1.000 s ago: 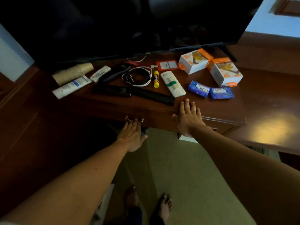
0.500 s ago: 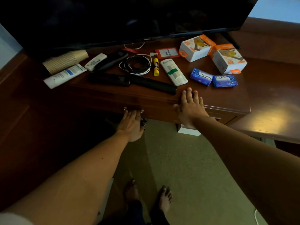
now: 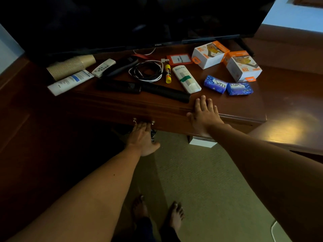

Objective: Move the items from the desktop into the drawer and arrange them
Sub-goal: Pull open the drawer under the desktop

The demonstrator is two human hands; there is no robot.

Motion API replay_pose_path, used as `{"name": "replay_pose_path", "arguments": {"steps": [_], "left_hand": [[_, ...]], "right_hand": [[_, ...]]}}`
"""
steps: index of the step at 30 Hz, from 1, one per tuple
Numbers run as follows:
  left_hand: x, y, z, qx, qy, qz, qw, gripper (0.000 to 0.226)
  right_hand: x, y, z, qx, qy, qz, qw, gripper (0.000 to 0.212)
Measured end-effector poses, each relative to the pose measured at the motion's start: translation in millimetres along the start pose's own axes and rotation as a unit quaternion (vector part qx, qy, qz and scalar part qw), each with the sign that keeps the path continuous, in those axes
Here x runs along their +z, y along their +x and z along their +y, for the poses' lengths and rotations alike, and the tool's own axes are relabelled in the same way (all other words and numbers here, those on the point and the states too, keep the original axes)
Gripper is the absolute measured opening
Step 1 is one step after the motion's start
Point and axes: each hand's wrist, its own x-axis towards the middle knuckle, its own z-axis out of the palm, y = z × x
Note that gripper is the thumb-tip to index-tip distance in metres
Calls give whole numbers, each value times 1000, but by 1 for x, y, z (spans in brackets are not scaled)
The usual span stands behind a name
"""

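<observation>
The dark wooden desktop (image 3: 227,109) holds paper cups (image 3: 70,66), a white tube (image 3: 70,82), remotes (image 3: 120,86), coiled cables (image 3: 146,71), a yellow glue stick (image 3: 168,73), a white case (image 3: 186,79), two blue soap bars (image 3: 215,84), two orange-and-white boxes (image 3: 209,54) and an orange badge holder (image 3: 179,59). Below the front edge, the drawer front (image 3: 108,116) looks closed. My left hand (image 3: 142,137) has its fingers hooked on the drawer handle (image 3: 135,120). My right hand (image 3: 204,116) lies flat on the desk's front edge, fingers spread, holding nothing.
A large dark television (image 3: 139,20) stands along the back of the desk. A lower wooden surface (image 3: 288,130) extends to the right. Beige carpet (image 3: 201,180) and my bare feet (image 3: 176,217) are below.
Both hands stay where they were, the left at the drawer handle and the right on the desk edge. Only the view has shifted slightly; the drawer has not visibly moved.
</observation>
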Motion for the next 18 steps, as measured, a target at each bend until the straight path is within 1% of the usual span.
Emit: {"name": "replay_pose_path", "arguments": {"steps": [18], "left_hand": [[14, -73, -3, 4, 9, -47, 999, 99]], "right_hand": [[0, -2, -1, 9, 0, 8, 1000, 74]]}}
